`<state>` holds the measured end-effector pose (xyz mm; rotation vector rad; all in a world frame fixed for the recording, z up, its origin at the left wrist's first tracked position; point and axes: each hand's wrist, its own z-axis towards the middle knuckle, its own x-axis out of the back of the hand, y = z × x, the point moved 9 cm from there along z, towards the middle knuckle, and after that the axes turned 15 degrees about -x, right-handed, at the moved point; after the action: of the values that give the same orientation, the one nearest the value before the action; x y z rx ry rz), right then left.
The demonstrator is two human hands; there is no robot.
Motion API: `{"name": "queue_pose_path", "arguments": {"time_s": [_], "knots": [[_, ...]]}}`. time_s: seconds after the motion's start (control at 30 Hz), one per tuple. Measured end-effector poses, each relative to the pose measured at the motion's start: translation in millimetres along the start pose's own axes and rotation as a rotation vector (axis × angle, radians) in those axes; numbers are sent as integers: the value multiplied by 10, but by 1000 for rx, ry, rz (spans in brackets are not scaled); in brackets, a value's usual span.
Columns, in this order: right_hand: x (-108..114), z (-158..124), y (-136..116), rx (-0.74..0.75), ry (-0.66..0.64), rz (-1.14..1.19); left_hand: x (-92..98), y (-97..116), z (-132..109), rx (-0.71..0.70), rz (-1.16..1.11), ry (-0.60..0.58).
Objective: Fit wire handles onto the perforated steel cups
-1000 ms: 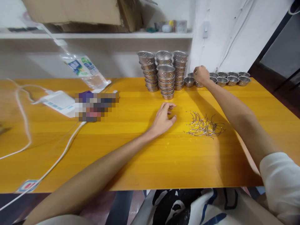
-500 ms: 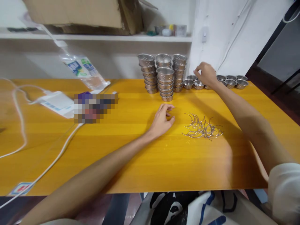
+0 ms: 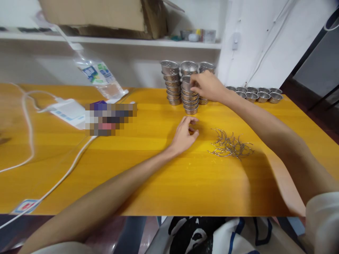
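Three stacks of small perforated metal bowls [image 3: 172, 86] stand at the back of the yellow table [image 3: 148, 165]. My right hand [image 3: 206, 86] reaches over the front stack, its fingers closed round the top bowl [image 3: 186, 83]. My left hand [image 3: 184, 134] rests on the table just in front of the stacks, fingers loosely curled with nothing in them. A pile of bent wire handles [image 3: 230, 145] lies to the right of my left hand. A row of single metal bowls [image 3: 256, 93] runs along the back right edge.
A plastic water bottle [image 3: 99, 77] leans at the back left. A white power strip [image 3: 67, 111] with cables [image 3: 29, 141] lies on the left. A cardboard box [image 3: 103, 16] sits on the shelf above. A wall column stands behind the bowls.
My right hand left the row of single bowls at the back right and moved left to the top of the front stack. My left hand stayed put.
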<state>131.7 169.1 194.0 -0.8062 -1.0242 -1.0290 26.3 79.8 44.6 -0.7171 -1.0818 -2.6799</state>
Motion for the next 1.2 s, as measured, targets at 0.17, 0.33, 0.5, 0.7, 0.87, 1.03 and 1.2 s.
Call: {"name": "queue_pose_path", "arguments": {"time_s": [0.17,0.33,0.5,0.7,0.87,1.03,1.2], "knots": [[277,-241,42,30,71,82,139,114,-15,-48,47,117],[343,-1178,-60,172,-25,75,196,427,-40,-230,9,153],[-111,-1766,-214,348,-265,53,50,482,-43,-208,-81,-11],[-7,-1442,312,-83,-147,255,72,106,-26,-8,-40,16],[-394,-1487,528,-305,-353,-142,63,-52,-25,64,-5,27],[-625,-1557,547,-325,-459,-183,-43,-5,-41,34,-206,-15],[-716,-1503,642,-329,-476,-143,-49,48,-35,-25,-204,-60]]}}
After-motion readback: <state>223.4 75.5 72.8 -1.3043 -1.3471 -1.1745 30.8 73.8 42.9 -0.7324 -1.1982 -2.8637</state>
